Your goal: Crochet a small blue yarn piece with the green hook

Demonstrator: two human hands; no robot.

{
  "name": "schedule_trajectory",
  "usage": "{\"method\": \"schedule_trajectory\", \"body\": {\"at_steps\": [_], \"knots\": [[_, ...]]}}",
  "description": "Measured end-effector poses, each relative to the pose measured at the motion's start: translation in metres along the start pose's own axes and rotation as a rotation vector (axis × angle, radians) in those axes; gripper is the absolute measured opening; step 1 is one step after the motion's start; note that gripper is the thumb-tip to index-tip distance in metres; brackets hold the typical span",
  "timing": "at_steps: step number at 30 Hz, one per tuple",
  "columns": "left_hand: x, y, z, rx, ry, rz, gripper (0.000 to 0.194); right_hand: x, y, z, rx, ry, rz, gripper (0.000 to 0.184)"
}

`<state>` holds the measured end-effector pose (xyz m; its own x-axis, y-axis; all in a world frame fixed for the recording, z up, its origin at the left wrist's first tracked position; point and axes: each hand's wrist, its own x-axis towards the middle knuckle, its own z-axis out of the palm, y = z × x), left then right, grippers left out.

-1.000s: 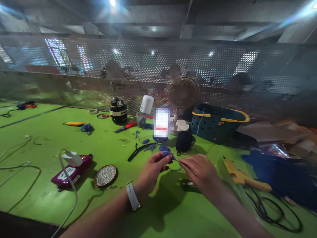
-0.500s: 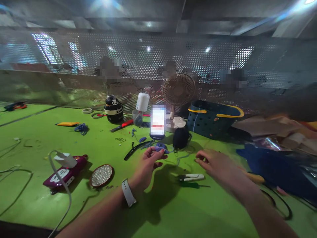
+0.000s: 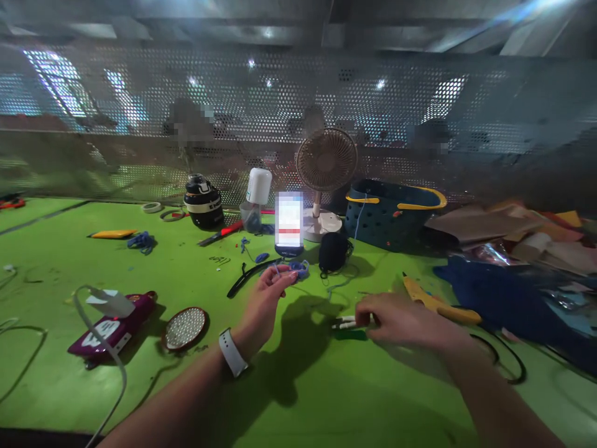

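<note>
My left hand (image 3: 265,297), with a white watch on the wrist, is raised over the green table (image 3: 298,398) and pinches a strand of blue yarn (image 3: 295,269) between its fingertips. My right hand (image 3: 396,318) lies lower and to the right, its fingers closing on small white-handled snips (image 3: 344,323) that rest on the table. A dark ball of yarn (image 3: 333,251) sits just behind the hands, next to an upright lit phone (image 3: 289,232).
A small fan (image 3: 325,163), a blue basket with yellow handles (image 3: 392,213), a black jar (image 3: 202,201) and a white bottle (image 3: 258,186) line the back by a perforated screen. A yellow glue gun (image 3: 438,302), blue cloth (image 3: 517,305), purple device (image 3: 109,326) and round mirror (image 3: 185,327) lie nearby.
My hands have parted: the right one let go of the yarn, swung right and came down onto the snips. The left hand kept the yarn and lifted slightly.
</note>
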<state>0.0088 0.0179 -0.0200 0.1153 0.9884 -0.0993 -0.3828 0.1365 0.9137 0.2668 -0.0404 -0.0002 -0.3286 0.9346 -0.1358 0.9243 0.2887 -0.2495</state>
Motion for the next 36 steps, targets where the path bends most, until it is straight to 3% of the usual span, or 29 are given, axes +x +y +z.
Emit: {"method": "schedule_trajectory", "body": {"at_steps": [5, 10, 17, 20, 23, 26, 31, 36], "knots": [[-0.002, 0.006, 0.004, -0.053, 0.022, -0.049, 0.037, 0.001, -0.026, -0.001, 0.018, -0.091, -0.014, 0.027], [-0.007, 0.008, 0.01, -0.203, -0.047, -0.114, 0.031, 0.001, -0.046, -0.002, -0.01, -0.125, -0.016, 0.028], [-0.004, -0.002, 0.006, -0.211, -0.127, -0.071, 0.029, 0.007, -0.036, -0.009, 0.091, -0.154, -0.003, 0.012], [-0.005, -0.002, 0.007, -0.238, -0.113, -0.093, 0.032, 0.012, -0.023, -0.01, 0.347, -0.099, -0.015, 0.004], [-0.009, 0.001, 0.009, -0.266, -0.088, -0.147, 0.034, 0.016, -0.02, -0.007, 0.665, -0.008, -0.007, 0.016], [-0.012, 0.004, 0.012, -0.274, -0.069, -0.166, 0.036, 0.016, -0.031, -0.005, 0.845, -0.006, 0.036, 0.027], [-0.012, 0.004, 0.012, -0.3, -0.056, -0.137, 0.037, 0.012, -0.051, -0.006, 0.858, 0.051, 0.103, 0.03], [-0.015, 0.006, 0.013, -0.315, -0.04, -0.106, 0.036, 0.013, -0.05, -0.004, 0.778, 0.089, 0.123, 0.035]]}}
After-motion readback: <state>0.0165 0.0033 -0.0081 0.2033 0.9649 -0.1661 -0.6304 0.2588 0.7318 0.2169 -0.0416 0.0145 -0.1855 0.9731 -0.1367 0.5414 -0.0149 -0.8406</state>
